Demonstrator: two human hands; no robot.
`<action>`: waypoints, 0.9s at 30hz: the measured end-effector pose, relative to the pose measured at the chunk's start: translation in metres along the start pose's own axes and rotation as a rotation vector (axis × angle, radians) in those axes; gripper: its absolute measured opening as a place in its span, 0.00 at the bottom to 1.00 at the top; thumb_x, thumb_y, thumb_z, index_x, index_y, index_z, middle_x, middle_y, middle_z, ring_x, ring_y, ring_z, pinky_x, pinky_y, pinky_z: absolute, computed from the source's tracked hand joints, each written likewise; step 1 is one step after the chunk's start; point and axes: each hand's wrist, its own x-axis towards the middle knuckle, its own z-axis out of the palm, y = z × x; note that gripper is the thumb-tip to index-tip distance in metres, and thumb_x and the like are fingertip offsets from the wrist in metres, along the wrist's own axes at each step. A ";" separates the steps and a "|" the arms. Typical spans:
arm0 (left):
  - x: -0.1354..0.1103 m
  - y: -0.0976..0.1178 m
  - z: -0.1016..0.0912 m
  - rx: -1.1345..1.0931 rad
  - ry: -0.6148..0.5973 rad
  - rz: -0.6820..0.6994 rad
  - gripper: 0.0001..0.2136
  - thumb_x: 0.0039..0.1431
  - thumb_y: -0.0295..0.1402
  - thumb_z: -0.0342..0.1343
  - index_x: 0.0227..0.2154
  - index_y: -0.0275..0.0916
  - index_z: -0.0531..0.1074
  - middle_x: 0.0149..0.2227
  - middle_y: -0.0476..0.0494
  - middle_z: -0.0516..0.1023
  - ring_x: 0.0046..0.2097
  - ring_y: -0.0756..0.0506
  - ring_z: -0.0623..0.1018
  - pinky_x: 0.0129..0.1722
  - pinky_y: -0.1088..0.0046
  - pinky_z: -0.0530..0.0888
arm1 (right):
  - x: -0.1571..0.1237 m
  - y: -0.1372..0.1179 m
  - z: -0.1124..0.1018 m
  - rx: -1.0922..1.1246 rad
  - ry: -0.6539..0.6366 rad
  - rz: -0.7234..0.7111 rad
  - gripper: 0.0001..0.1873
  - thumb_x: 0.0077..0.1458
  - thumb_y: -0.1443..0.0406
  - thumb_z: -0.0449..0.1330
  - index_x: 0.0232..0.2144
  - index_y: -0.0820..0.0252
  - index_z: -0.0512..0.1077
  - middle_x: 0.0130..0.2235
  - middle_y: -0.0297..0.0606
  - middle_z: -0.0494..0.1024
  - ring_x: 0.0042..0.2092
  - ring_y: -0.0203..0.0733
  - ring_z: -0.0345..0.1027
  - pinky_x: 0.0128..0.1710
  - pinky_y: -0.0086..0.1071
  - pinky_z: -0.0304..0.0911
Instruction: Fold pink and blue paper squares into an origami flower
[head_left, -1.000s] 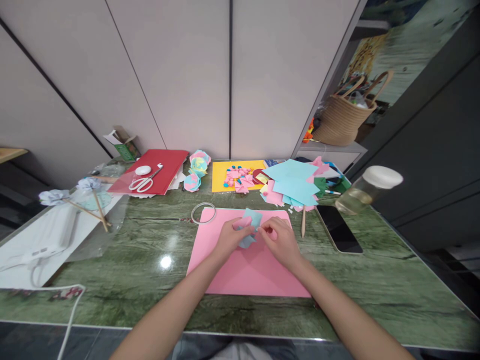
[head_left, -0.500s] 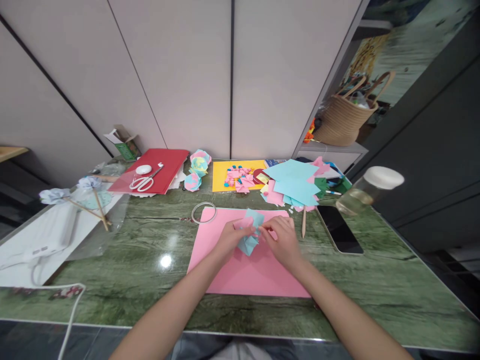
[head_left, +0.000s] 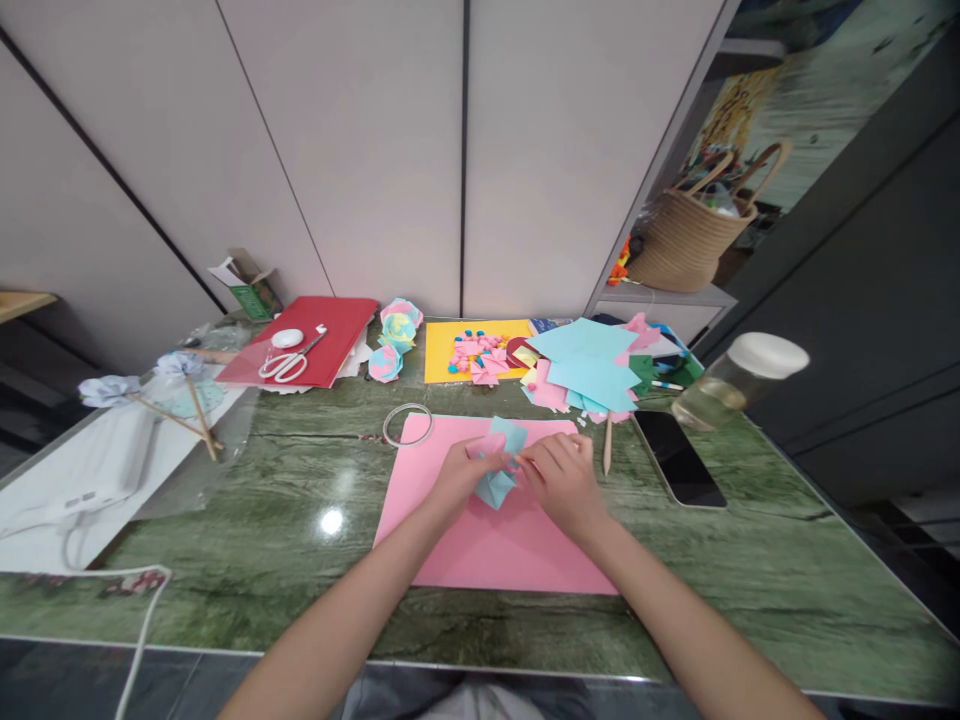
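A small folded paper piece (head_left: 496, 488) in light blue and pink is held above a pink paper sheet (head_left: 480, 555) on the table. My left hand (head_left: 457, 478) is closed on its left side, with the thumb lying across the paper. At its right edge, my right hand (head_left: 564, 482) has thumb and fingertips pinched together. Those fingers hide whether they grip the paper's edge or a small bit of something. A silver ring (head_left: 408, 426) lies across the pink sheet's upper left corner.
White scissors (head_left: 283, 368) lie on a red folder (head_left: 337, 340) at back left. Folded paper balls (head_left: 386, 363), a yellow sheet (head_left: 439, 350) with small pieces, and blue paper sheets (head_left: 589, 355) line the back. A phone (head_left: 679, 460), wooden stick (head_left: 607, 445) and lidded bottle (head_left: 712, 395) stand right.
My right hand has shifted very slightly at the paper's right edge. The left hand keeps its hold, and the rest looks the same.
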 end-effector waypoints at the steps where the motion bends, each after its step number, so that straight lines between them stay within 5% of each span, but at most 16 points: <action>1: 0.000 0.000 0.000 0.001 0.000 0.001 0.12 0.39 0.35 0.61 0.27 0.31 0.74 0.24 0.43 0.76 0.25 0.48 0.74 0.25 0.75 0.70 | 0.000 0.000 0.000 -0.001 0.009 -0.004 0.07 0.52 0.68 0.54 0.22 0.61 0.65 0.24 0.34 0.71 0.30 0.36 0.59 0.36 0.34 0.46; 15: 0.001 0.001 -0.001 -0.025 0.018 -0.014 0.11 0.39 0.34 0.61 0.26 0.31 0.74 0.23 0.43 0.76 0.25 0.48 0.74 0.25 0.76 0.70 | 0.000 0.001 0.002 0.015 -0.022 -0.007 0.08 0.53 0.67 0.53 0.23 0.60 0.64 0.24 0.34 0.70 0.32 0.37 0.59 0.37 0.35 0.47; 21: 0.005 -0.003 -0.006 -0.043 0.071 -0.049 0.14 0.38 0.36 0.61 0.28 0.31 0.73 0.23 0.42 0.76 0.23 0.49 0.73 0.21 0.77 0.69 | 0.003 0.012 -0.007 0.149 0.184 0.237 0.06 0.52 0.65 0.55 0.24 0.60 0.65 0.26 0.34 0.70 0.32 0.37 0.62 0.38 0.35 0.50; 24: 0.007 -0.004 -0.009 -0.054 0.095 -0.070 0.15 0.38 0.37 0.61 0.29 0.31 0.72 0.24 0.41 0.76 0.22 0.49 0.73 0.18 0.78 0.67 | 0.010 0.029 -0.007 0.143 0.098 0.380 0.09 0.52 0.62 0.54 0.22 0.59 0.65 0.25 0.34 0.71 0.31 0.38 0.63 0.39 0.34 0.52; 27: 0.007 -0.002 -0.010 -0.074 0.105 -0.082 0.16 0.38 0.38 0.61 0.30 0.32 0.72 0.24 0.41 0.76 0.22 0.49 0.73 0.17 0.79 0.66 | 0.021 0.053 0.004 0.158 -0.170 0.456 0.11 0.53 0.60 0.50 0.25 0.59 0.66 0.25 0.34 0.72 0.28 0.37 0.65 0.33 0.31 0.56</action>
